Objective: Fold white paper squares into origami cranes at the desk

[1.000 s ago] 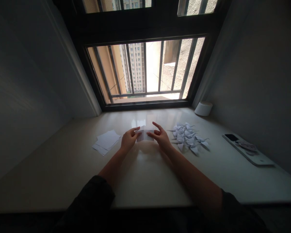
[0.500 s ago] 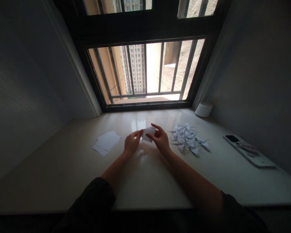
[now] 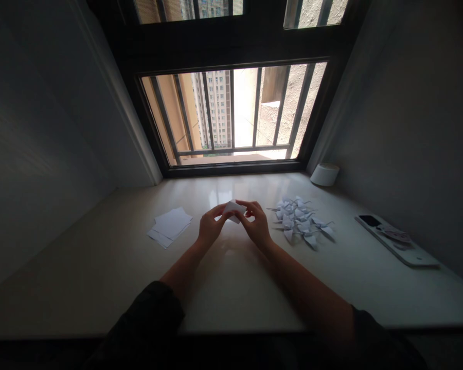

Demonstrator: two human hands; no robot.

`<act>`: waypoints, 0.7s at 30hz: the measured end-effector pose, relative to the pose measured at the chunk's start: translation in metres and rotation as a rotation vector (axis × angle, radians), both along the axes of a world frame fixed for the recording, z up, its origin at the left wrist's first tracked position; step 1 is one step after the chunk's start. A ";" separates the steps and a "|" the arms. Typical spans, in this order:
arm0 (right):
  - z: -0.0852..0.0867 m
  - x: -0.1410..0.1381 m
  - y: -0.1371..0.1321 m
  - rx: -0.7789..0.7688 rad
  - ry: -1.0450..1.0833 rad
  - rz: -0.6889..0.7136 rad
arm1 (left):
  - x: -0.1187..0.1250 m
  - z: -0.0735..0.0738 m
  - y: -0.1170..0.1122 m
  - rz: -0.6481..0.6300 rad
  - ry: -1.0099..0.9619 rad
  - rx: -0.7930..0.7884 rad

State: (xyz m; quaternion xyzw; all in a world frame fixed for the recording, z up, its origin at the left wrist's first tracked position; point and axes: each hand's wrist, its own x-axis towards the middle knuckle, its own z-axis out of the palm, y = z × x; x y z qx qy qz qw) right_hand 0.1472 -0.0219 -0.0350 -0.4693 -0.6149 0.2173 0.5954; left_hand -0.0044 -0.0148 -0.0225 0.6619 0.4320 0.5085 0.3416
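A small folded white paper (image 3: 234,207) is held up between both hands, above the middle of the sill. My left hand (image 3: 210,224) pinches its left side, thumb on the near face. From the right, my right hand (image 3: 256,222) grips it with the thumb in front and the index finger along the top edge. Folded paper cranes (image 3: 299,218), several of them, lie in a cluster just right of my right hand. Left of my left hand, loose white paper sheets (image 3: 170,226) overlap in a small stack.
A phone (image 3: 397,241) with a round attachment on its back lies at the far right, by the wall. A white cylindrical object (image 3: 324,174) stands in the back right corner. Behind the pale sill (image 3: 231,298) is a dark-framed window (image 3: 231,172) with bars outside.
The folded paper has turned to a diamond-like angle. My left thumb has moved onto its near face, and my right index finger has come down along its top edge.
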 end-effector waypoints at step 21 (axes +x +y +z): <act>0.010 0.000 -0.007 0.237 -0.103 0.092 | 0.005 0.001 0.002 -0.143 -0.327 -0.137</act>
